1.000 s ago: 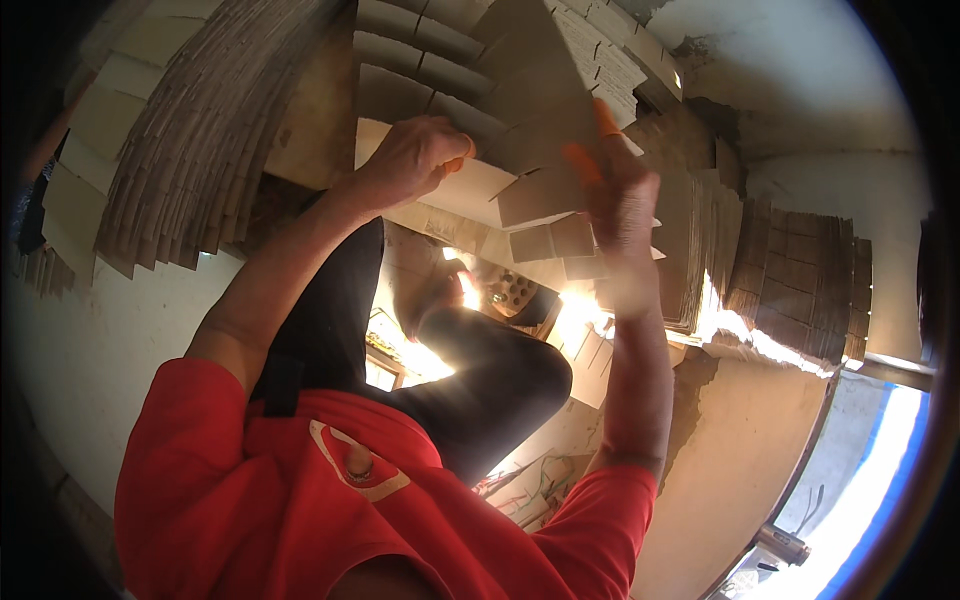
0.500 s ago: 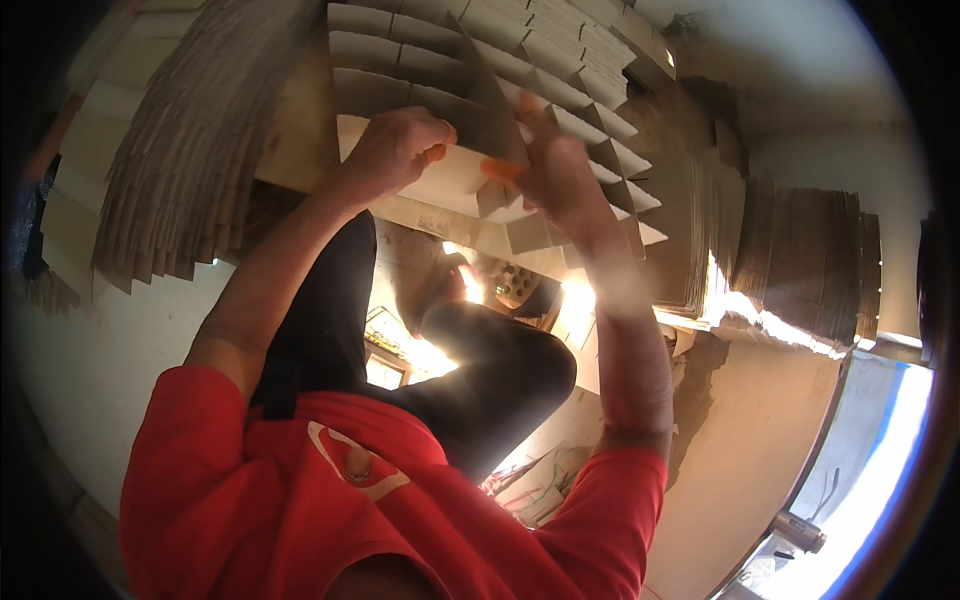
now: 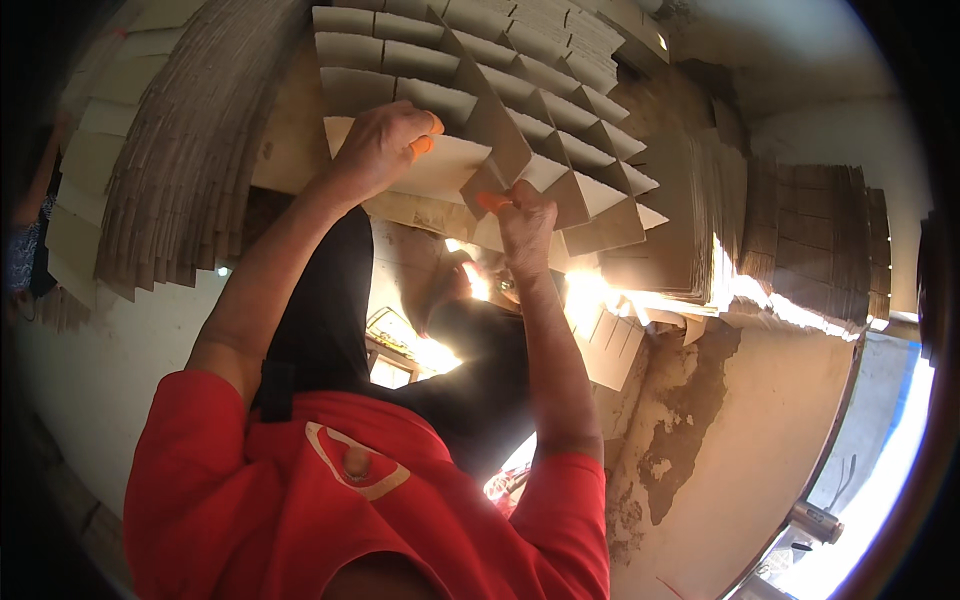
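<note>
A grid of interlocking cardboard divider strips (image 3: 430,55) stands in front of me, its slotted pieces crossing in open cells. My left hand (image 3: 385,150) is closed at the top edge of the nearest long strip (image 3: 450,165), toward its left part. Orange covers wrap the thumb and a fingertip of that hand. My right hand (image 3: 525,220) pinches the near end of a crossing strip (image 3: 490,125), close to the grid's front corner. An orange cover shows on its thumb too. The undersides of the fingers are hidden on both hands.
Tall stacks of cardboard sheets (image 3: 185,150) stand on the left, with more upright stacks (image 3: 800,230) at the right. Below the grid are my dark-trousered legs (image 3: 320,300). A stained wall (image 3: 740,420) and bright light lie to the right. At the far left another person's arm (image 3: 35,180) shows.
My right hand has come down and left, from above the grid's right part to the near end of the crossing strip. My left hand has shifted slightly left and up.
</note>
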Available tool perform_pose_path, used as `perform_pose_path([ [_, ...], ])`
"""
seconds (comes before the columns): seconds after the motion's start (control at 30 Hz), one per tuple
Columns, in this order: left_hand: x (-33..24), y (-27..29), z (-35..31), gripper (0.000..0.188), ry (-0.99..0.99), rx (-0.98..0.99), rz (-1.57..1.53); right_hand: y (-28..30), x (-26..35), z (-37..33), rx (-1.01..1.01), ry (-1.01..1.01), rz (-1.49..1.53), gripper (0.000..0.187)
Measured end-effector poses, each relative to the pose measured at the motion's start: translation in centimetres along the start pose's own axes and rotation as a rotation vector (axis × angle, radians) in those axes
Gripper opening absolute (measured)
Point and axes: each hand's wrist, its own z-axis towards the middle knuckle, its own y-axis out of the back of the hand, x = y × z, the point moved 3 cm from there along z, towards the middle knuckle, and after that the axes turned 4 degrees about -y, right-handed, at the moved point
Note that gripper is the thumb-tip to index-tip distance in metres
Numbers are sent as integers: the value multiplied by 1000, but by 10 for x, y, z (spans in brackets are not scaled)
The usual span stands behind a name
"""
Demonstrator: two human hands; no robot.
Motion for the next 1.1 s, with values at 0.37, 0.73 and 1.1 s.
perform_pose_path([
  [0.37,-44,-28,27,78,-247,295,294,42,-26,-30,284,329,-654,26],
  [0.73,-71,-50,-33,74,-396,-196,-33,270,-71,-7,-354,-154,-1082,69],
  [1.1,4,-145,-84,48,18,319,-225,275,-86,-3,-443,42,-1303,52],
])
